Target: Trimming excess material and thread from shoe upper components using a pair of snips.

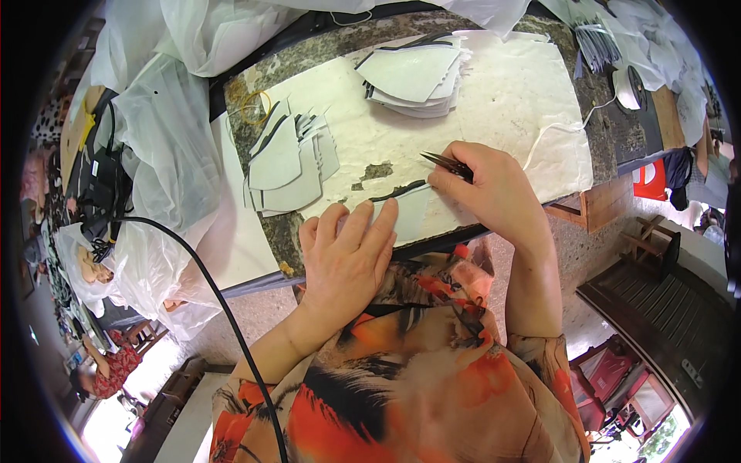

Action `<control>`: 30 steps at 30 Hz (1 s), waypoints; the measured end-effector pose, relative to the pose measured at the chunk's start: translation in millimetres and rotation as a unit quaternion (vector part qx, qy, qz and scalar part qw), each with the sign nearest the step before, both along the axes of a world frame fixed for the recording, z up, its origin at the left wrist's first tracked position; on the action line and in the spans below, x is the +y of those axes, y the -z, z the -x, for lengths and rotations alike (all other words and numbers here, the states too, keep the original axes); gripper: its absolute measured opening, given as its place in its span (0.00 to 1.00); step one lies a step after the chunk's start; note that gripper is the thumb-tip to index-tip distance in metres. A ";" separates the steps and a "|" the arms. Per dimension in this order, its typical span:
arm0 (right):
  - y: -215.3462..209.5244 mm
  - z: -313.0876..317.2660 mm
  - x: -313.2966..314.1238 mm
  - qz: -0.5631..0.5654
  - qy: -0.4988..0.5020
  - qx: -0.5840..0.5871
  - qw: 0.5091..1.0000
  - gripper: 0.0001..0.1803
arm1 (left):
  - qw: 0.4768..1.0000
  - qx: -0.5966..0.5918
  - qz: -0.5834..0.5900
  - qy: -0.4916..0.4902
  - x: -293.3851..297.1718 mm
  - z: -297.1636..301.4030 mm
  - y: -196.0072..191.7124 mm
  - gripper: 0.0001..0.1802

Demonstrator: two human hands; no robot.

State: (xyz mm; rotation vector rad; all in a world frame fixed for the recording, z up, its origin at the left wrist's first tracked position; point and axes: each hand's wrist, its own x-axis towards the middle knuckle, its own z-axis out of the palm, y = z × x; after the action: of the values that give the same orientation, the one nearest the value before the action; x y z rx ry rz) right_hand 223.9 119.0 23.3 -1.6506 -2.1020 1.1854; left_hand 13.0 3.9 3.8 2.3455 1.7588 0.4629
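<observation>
A light grey shoe-upper-like cut piece with a black strip along its far edge lies at the near edge of the work board. My left hand rests flat with its fingers stretched out, fingertips pressing on the left part of this piece. My right hand is closed around dark, pointed thread snips, whose tips point left above the board. Its thumb and lower fingers are close to the right end of the black strip. How the fingers sit on the handles is partly hidden.
Stacks of similar black-edged pieces lie at the left and far middle of the pale sheet. A yellow rubber band, plastic bags and a white tape roll surround them. A black cable crosses my left forearm's side.
</observation>
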 end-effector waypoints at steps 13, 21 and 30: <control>3.8 -8.2 5.2 0.020 -0.018 0.052 0.998 0.15 | 1.000 0.013 0.021 -0.010 1.4 -4.3 -6.7 0.23; 2.3 -4.6 13.6 0.011 -0.070 -0.012 0.997 0.19 | 1.000 0.017 0.021 -0.010 1.6 -6.1 -6.5 0.24; 6.8 -1.1 17.8 0.007 -0.041 0.012 0.999 0.18 | 1.000 0.022 0.018 -0.008 1.2 -5.8 -6.6 0.25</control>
State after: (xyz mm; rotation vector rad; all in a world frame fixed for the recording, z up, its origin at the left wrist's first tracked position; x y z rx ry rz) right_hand 225.0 136.8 16.5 -1.5617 -2.1701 1.2406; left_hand 18.9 5.1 10.5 2.3359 1.7916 0.3827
